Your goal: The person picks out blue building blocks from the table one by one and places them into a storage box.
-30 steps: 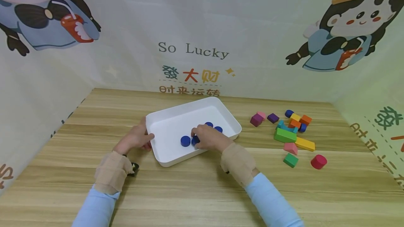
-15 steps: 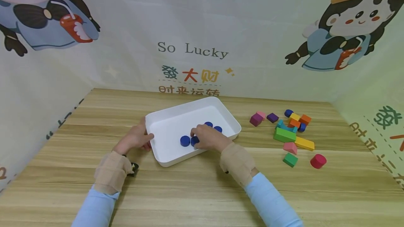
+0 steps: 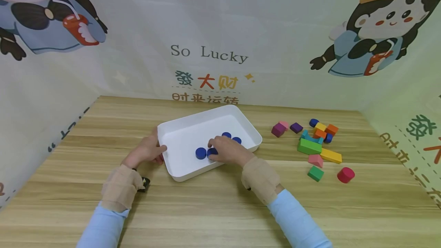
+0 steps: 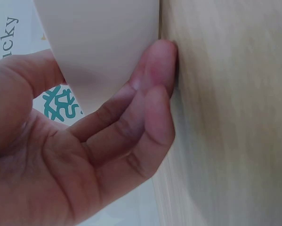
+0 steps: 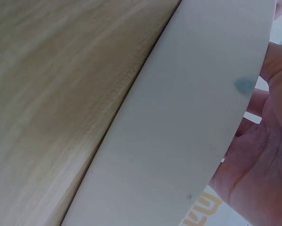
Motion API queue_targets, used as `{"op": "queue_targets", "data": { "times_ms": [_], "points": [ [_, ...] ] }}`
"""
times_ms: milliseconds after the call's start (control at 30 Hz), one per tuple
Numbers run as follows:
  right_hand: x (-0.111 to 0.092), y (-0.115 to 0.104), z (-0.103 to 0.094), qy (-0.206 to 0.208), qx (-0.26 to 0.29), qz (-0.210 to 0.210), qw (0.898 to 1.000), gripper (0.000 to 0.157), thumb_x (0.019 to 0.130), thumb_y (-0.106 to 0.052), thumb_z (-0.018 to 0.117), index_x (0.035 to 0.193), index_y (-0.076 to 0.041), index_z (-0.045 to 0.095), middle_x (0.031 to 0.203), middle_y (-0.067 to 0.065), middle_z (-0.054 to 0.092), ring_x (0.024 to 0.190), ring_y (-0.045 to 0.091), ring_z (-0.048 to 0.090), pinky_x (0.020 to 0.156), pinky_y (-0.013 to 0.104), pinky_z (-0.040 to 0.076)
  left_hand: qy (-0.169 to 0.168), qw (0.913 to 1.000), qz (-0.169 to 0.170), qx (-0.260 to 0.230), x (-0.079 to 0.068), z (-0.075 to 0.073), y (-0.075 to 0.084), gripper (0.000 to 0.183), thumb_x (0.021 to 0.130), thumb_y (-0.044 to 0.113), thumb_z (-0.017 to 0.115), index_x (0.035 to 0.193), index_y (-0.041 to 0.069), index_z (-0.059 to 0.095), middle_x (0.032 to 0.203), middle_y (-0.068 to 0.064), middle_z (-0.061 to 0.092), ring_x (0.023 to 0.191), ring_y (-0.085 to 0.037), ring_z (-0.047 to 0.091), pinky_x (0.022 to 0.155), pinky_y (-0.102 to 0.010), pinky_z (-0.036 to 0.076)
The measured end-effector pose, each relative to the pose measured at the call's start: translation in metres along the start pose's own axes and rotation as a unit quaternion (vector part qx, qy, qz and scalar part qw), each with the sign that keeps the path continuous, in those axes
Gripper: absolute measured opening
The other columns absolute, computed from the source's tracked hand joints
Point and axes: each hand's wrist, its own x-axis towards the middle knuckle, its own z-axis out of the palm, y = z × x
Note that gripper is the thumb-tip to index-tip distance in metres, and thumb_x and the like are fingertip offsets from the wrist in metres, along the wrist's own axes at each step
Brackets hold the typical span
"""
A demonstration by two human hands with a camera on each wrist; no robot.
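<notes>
Head view, left to right: gripping the left end of the white tray (image 3: 182, 137) with the left hand (image 3: 146, 150), with thumb over the rim and other fingers curled against the outer wall, probably to stop any sliding on the table (image 3: 193, 217). Inside the tray, beside a loose blue disc (image 3: 201, 153), pinching another blue disc (image 3: 211, 151) at its edge with thumb and forefinger of the right hand (image 3: 228, 150), likely because of its low, flat shape; impossible to tell about the remaining fingers. Beyond those knuckles, near the far side, partly covered: a third blue disc (image 3: 226, 134) and a fourth blue disc (image 3: 237, 139). Farther right on the table, perhaps grouped outside for working room: a green block (image 3: 309, 147), a red cylinder (image 3: 346, 175) and other colored blocks (image 3: 331, 155).
</notes>
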Motion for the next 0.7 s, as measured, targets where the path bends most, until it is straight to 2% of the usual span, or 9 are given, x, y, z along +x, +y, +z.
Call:
{"op": "queue_targets", "data": {
  "times_ms": [400,700],
  "points": [
    [-0.006,0.005,-0.004,0.040,0.011,-0.021,0.999,0.033,0.086,-0.023,0.058,0.108,0.000,0.059,0.090,0.008,0.058,0.075,0.015,0.050,0.069,0.027,0.044,0.001,1.0000,0.003,-0.002,-0.001,-0.001,0.001,0.052,0.085,-0.002,0.043,0.123,-0.016,0.011,0.059,-0.018,0.059,0.047,-0.020,0.059,0.045,-0.030,0.049],
    [-0.013,0.015,-0.010,0.063,0.023,-0.029,0.997,0.025,0.086,-0.020,0.058,0.101,-0.001,0.061,0.089,0.008,0.061,0.079,0.015,0.055,0.075,0.030,0.045,-0.005,1.0000,-0.003,0.000,0.001,-0.001,-0.001,0.052,0.086,-0.001,0.043,0.124,-0.016,0.011,0.059,-0.017,0.059,0.046,-0.018,0.058,0.045,-0.029,0.048]
  ]
}}
